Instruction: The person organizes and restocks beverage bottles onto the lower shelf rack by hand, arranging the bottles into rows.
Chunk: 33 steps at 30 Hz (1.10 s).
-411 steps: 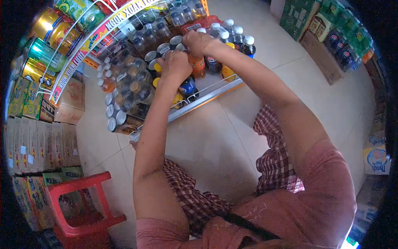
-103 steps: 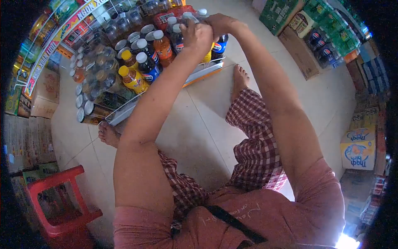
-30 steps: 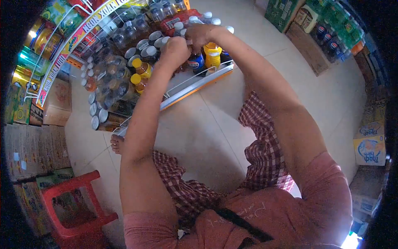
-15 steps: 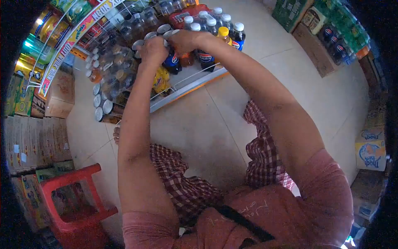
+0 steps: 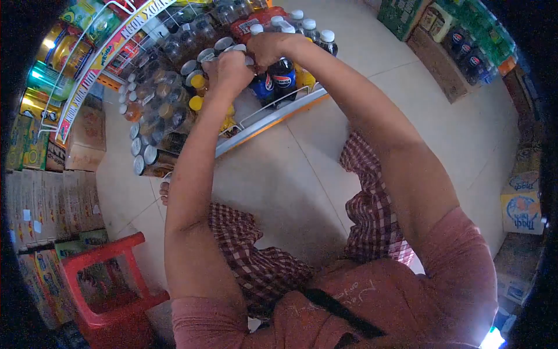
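Observation:
My left hand (image 5: 231, 71) reaches in among the bottles and cans on the bottom shelf rack (image 5: 273, 126), beside silver-topped cans (image 5: 206, 55). Its fingers bend down and are mostly hidden. Close by on the right, my right hand (image 5: 267, 49) is at the Pepsi bottles (image 5: 283, 78), its fingertips out of sight behind the hand. What either hand holds, if anything, cannot be made out. Yellow-capped bottles (image 5: 196, 103) stand just left of my left wrist. White-capped bottles (image 5: 309, 25) are to the right of my right hand.
A red plastic stool (image 5: 104, 256) stands at lower left beside stacked cartons (image 5: 52, 198). Upper left, a wire shelf (image 5: 93, 75) holds cans. Packed bottles (image 5: 465, 52) and a cardboard box (image 5: 436, 64) are at upper right. More cartons (image 5: 520, 212) line the right edge.
Both hands have shifted slightly, my left one to the right. Yellow caps now show left of my left wrist, and the Pepsi bottles under my right hand look differently placed. The view has shifted a little.

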{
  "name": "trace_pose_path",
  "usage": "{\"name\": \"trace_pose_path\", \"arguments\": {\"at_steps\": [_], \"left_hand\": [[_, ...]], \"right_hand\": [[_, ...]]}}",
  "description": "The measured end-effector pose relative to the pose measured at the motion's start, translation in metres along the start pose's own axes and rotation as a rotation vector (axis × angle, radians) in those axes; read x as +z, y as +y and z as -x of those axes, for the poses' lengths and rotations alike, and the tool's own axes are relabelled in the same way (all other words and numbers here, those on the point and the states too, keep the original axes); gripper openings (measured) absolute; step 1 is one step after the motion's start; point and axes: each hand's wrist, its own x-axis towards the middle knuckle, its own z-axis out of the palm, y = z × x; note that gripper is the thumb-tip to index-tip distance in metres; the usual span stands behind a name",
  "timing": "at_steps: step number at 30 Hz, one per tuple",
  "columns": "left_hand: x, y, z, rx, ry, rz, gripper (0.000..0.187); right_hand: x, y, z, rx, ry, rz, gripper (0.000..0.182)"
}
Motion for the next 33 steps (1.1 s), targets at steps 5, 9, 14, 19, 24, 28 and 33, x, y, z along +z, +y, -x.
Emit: {"name": "trace_pose_path", "arguments": {"at_steps": [5, 9, 14, 19, 24, 28, 33], "left_hand": [[0.006, 0.002, 0.002, -0.046, -0.052, -0.019, 0.026], [0.017, -0.002, 0.000, -0.026, 0.042, -0.027, 0.028], [0.017, -0.001, 0.000, 0.001, 0.038, 0.038, 0.030], [0.041, -0.016, -0.018, 0.059, -0.026, 0.027, 0.031], [0.010, -0.077, -0.013, 0.276, -0.153, 0.167, 0.041], [-0.045, -0.101, 0.006, 0.038, -0.589, -0.145, 0.043], [0.021, -0.182, 0.018, 0.146, -0.368, -0.050, 0.054]], "right_hand": [[-0.001, -0.006, -0.001, 0.103, -0.048, 0.048, 0.033], [-0.003, -0.006, 0.001, -0.041, 0.025, 0.094, 0.036], [0.001, -0.001, 0.003, -0.009, 0.068, 0.076, 0.034], [0.005, 0.000, -0.002, -0.021, 0.052, 0.062, 0.033], [0.036, -0.008, -0.045, -0.050, 0.454, 0.047, 0.021], [0.047, -0.026, -0.071, -0.098, 0.776, 0.172, 0.020], [0.027, -0.067, -0.043, -0.157, 0.291, 0.123, 0.027]]}}
